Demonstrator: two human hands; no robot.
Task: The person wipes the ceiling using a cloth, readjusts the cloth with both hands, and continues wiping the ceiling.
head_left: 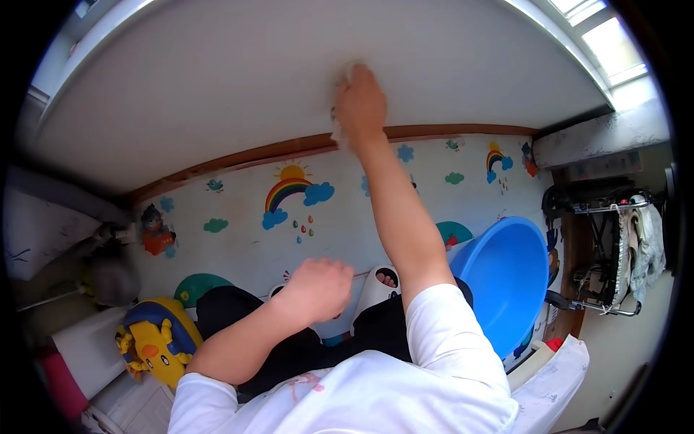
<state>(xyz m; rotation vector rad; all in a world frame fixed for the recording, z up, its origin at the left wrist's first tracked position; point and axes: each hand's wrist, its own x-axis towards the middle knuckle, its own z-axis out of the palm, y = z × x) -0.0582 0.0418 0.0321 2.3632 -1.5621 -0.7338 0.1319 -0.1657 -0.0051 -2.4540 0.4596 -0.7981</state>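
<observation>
My right hand is stretched far forward against a pale flat surface, closed around a whitish cloth that shows at its left side. That surface ends in a brown edge. Nearer my body, my left hand hangs over my lap with its fingers curled in; whether anything is inside them is hidden. Below the hands, my feet in white slippers rest near a patterned covering with rainbows and clouds.
A large blue basin stands to my right. A yellow and blue duck-shaped item is at my left. Farther right is a dark metal frame with cloths on it. Bright windows show at the upper right.
</observation>
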